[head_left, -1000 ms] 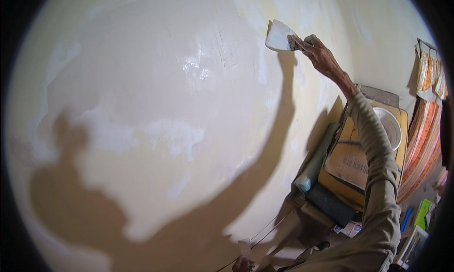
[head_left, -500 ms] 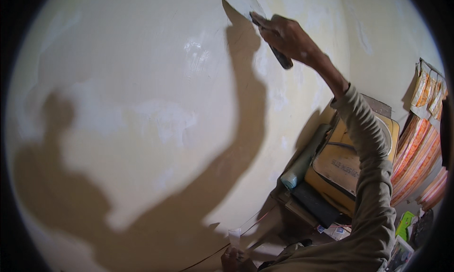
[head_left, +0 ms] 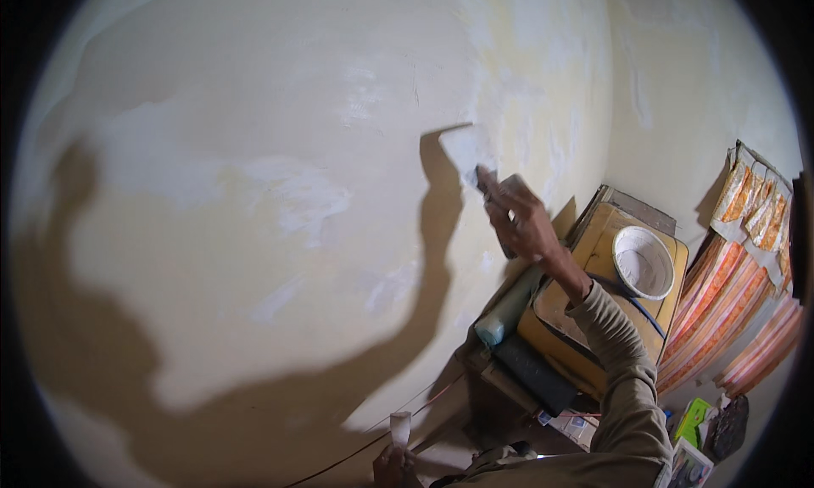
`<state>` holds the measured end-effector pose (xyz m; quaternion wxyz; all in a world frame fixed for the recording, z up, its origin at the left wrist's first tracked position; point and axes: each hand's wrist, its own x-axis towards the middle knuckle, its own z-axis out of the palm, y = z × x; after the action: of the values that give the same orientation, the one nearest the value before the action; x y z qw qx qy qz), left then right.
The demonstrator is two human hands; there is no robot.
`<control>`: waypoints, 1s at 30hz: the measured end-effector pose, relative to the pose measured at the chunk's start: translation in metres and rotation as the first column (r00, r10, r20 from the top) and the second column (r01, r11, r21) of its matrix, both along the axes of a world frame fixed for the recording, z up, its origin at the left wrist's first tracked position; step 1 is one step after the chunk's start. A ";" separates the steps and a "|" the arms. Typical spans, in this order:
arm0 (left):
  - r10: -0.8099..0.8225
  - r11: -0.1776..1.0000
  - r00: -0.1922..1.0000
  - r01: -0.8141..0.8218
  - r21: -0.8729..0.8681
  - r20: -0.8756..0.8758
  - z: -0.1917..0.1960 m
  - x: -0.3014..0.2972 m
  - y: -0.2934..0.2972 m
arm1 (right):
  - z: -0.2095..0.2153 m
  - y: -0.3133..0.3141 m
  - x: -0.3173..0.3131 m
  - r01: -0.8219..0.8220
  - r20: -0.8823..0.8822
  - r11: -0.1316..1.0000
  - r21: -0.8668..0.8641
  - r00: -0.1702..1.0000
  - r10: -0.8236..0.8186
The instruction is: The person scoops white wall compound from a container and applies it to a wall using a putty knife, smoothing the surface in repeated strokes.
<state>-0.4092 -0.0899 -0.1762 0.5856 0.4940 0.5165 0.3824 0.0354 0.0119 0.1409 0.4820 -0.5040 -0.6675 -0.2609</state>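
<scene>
Head view: the person's right hand [head_left: 521, 221] was closed around the handle of a putty knife [head_left: 469, 151], whose broad pale blade lay flat against the wall [head_left: 254, 149], just left of the room corner. Half a second before, the same blade stood higher on the wall and tilted edge-on; a second before, it was higher still and nearer the corner. The stroke had therefore travelled downward and away from the corner, which suggests that one pass of filler was being drawn down over the pale patch. White smears of filler lay left of the blade, well apart from it. Below the right hand, a white bucket [head_left: 642, 262] stood on a yellow board [head_left: 593, 234], with a pale green roll [head_left: 506, 310] and a dark roll [head_left: 534, 373] beside it. The left hand [head_left: 392, 467] showed only at the lower edge of the picture, closed on a small pale tool [head_left: 399, 426] whose kind could not be made out; its fingers were largely cut off. The arm's shadow [head_left: 441, 234] darkened the wall below the blade, so the surface there was hard to judge. Striped orange cloth [head_left: 721, 310] lay right of the bucket.
</scene>
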 end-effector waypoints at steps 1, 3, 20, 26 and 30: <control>-0.022 1.000 0.998 0.022 0.007 0.051 -0.001 0.002 -0.001 | 0.012 0.004 0.003 -0.041 -0.070 0.995 0.086 0.996 0.047; -0.046 0.998 0.998 0.047 -0.034 0.046 0.005 0.005 -0.004 | 0.057 0.004 0.010 0.045 -0.080 0.995 0.091 0.996 -0.037; -0.359 0.741 0.927 0.355 0.570 -0.111 0.173 0.047 0.071 | -0.101 -0.145 -0.109 -0.939 -0.977 0.274 -0.208 0.187 -0.100; -0.197 0.445 0.846 0.527 0.724 -0.495 0.196 0.032 0.084 | -0.112 -0.141 -0.115 -0.992 -0.989 0.127 -0.012 -0.007 -0.149; -0.104 0.347 0.752 0.641 0.685 -0.651 0.176 0.012 0.085 | -0.108 -0.148 -0.118 -0.952 -1.000 0.307 -0.013 0.015 0.004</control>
<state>-0.3969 -0.0050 -0.0003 0.1575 0.9111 0.2373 0.2981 -0.0822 -0.1360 0.0332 0.5534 -0.3634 -0.4299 0.6139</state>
